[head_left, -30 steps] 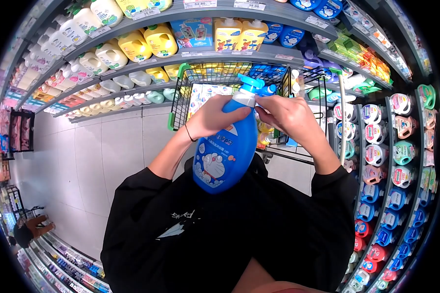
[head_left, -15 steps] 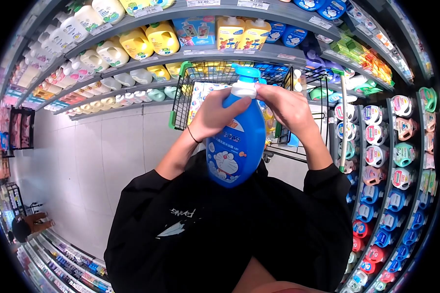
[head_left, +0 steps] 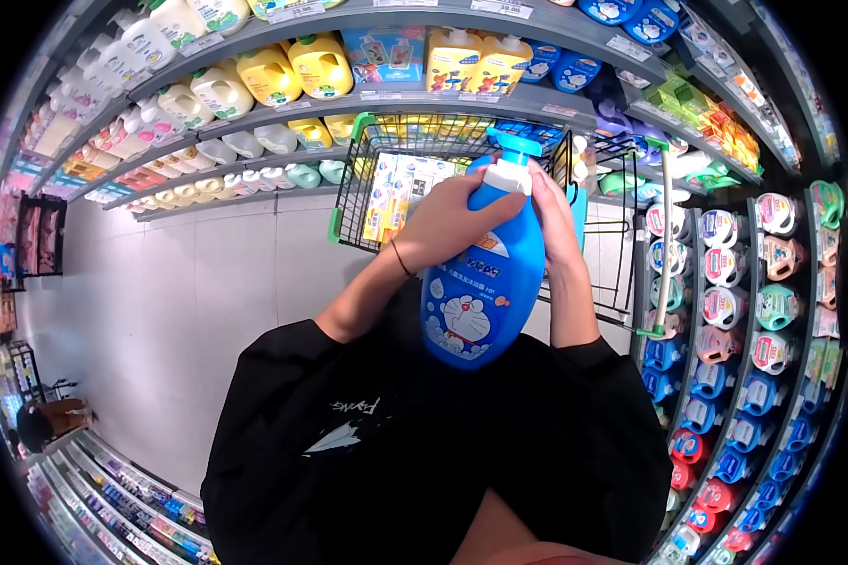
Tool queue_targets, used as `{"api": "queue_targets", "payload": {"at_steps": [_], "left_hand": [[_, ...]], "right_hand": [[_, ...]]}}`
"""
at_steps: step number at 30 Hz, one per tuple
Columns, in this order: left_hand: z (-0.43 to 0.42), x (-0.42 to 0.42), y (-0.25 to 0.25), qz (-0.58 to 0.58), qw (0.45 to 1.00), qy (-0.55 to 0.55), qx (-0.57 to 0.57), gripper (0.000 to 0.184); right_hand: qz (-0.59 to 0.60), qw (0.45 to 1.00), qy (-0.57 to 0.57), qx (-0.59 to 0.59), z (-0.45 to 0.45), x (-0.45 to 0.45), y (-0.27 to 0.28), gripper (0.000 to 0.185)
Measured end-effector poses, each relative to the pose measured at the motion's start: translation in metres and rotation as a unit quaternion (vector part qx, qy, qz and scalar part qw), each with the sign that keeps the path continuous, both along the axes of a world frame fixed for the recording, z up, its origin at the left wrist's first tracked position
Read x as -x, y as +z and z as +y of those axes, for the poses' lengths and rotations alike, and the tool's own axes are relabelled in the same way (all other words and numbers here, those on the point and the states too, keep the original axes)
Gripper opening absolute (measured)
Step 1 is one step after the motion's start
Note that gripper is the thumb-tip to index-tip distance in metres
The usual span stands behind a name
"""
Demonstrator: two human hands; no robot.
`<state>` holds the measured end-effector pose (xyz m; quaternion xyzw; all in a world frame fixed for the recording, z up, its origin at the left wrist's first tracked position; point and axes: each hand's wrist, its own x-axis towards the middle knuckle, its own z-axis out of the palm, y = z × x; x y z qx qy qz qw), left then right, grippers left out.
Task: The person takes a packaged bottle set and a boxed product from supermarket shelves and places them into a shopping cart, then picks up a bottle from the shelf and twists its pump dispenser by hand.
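A big blue pump bottle (head_left: 485,282) with a white cartoon cat on its label is held upright in front of my chest, leaning slightly. Its blue pump head (head_left: 515,143) sits on a white collar (head_left: 507,177). My left hand (head_left: 454,224) wraps round the upper left side, thumb across the front just below the collar. On the right side, my right hand (head_left: 558,221) clasps the bottle, its fingers partly hidden behind the neck. Both hands are closed on the bottle. Just beyond them stands a shopping cart (head_left: 360,202) with boxed goods (head_left: 391,196) inside.
Shelves of bottles curve across the front, including yellow jugs (head_left: 320,68) and a blue gift box (head_left: 383,55). More laundry bottles (head_left: 723,306) line the right shelves. The cart's handle (head_left: 666,235) is close on the right. A person (head_left: 52,422) is at the far lower left.
My right hand has moved from the pump's collar down to the bottle's right side and back. The bottle has shifted slightly right; my left hand stays on it.
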<state>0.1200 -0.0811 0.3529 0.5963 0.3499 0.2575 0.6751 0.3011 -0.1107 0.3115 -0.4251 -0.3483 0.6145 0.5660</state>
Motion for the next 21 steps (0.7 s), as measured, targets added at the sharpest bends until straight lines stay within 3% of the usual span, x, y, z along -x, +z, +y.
{"api": "queue_targets", "payload": {"at_steps": [3, 4, 10, 16, 19, 20, 21], "left_hand": [[0.005, -0.005, -0.005, 0.035, 0.998, -0.038, -0.019, 0.042], [0.006, -0.006, -0.007, 0.046, 0.997, -0.051, -0.025, 0.043], [0.006, -0.008, -0.003, -0.016, 0.996, -0.09, 0.006, 0.053], [0.012, 0.001, -0.01, 0.022, 0.994, -0.11, -0.005, 0.053], [0.011, 0.0, -0.057, 0.01, 0.992, -0.112, 0.059, 0.082], [0.007, -0.002, -0.065, -0.025, 0.992, -0.092, 0.078, 0.08], [0.005, -0.003, -0.069, -0.06, 0.99, -0.084, 0.094, 0.079]], "right_hand": [[0.068, 0.986, 0.144, -0.053, -0.001, 0.008, 0.022, 0.057], [0.017, 0.984, 0.168, -0.065, 0.002, 0.003, 0.026, 0.066], [0.085, 0.949, 0.263, -0.153, 0.023, 0.003, 0.011, 0.069], [0.05, 0.963, 0.236, -0.119, 0.021, 0.008, 0.022, 0.068], [0.094, 0.967, 0.221, -0.079, 0.018, 0.001, 0.014, 0.059], [0.128, 0.967, 0.214, -0.046, 0.018, 0.001, 0.015, 0.044], [0.123, 0.97, 0.209, -0.028, 0.017, 0.002, 0.017, 0.042]]}}
